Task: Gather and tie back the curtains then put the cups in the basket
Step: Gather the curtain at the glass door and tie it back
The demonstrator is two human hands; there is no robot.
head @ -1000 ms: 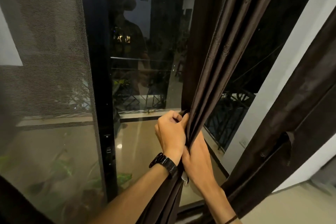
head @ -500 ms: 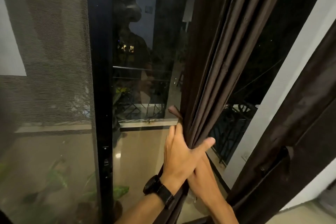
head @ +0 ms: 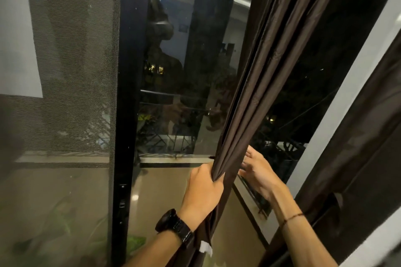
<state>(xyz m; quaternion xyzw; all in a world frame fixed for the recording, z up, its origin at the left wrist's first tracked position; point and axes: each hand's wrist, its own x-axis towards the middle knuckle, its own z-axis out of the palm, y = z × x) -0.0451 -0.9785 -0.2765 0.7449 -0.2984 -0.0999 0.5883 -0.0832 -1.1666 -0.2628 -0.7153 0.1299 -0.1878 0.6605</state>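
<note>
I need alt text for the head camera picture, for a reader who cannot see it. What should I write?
A person's left hand, with a black wristwatch, grips a gathered dark brown fabric curtain, while the right hand is open just to the curtain's right. Behind them are a black-framed glass door and a grey mesh screen at the left.

Night beyond glass door point(head: 173, 28). Black frame point(head: 130, 93) upright at centre, mesh screen point(head: 65, 71) left of it. Balcony railing point(head: 165, 141) outside, glossy beige floor point(head: 165, 193), green leaves point(head: 134, 243) low. White wall strip point(head: 347, 93) at right.
</note>
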